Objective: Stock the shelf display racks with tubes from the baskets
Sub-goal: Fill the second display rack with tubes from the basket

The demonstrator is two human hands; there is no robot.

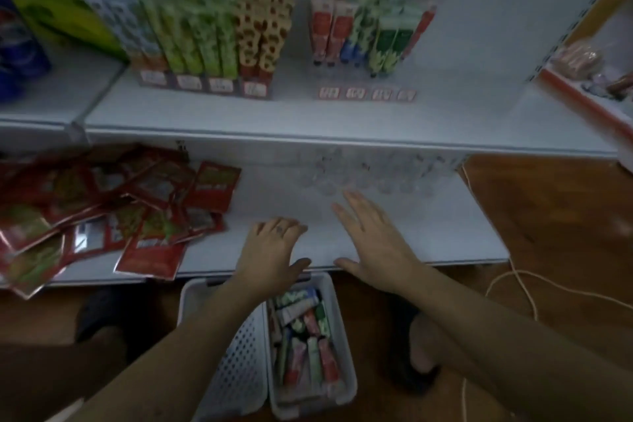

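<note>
Left hand (274, 250) on the lower shelf (445, 233), loosely curled, holding nothing; right hand (373, 243) beside it, flat, fingers spread; basket (344, 346) of tubes (305, 336) below the shelf.

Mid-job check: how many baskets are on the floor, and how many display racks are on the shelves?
Baskets: 2 (tube-filled basket, perforated basket beside it)
Display racks: 3 (boxed rack and tube rack on the upper shelf, clear rack on the lower shelf)
Total: 5
</note>
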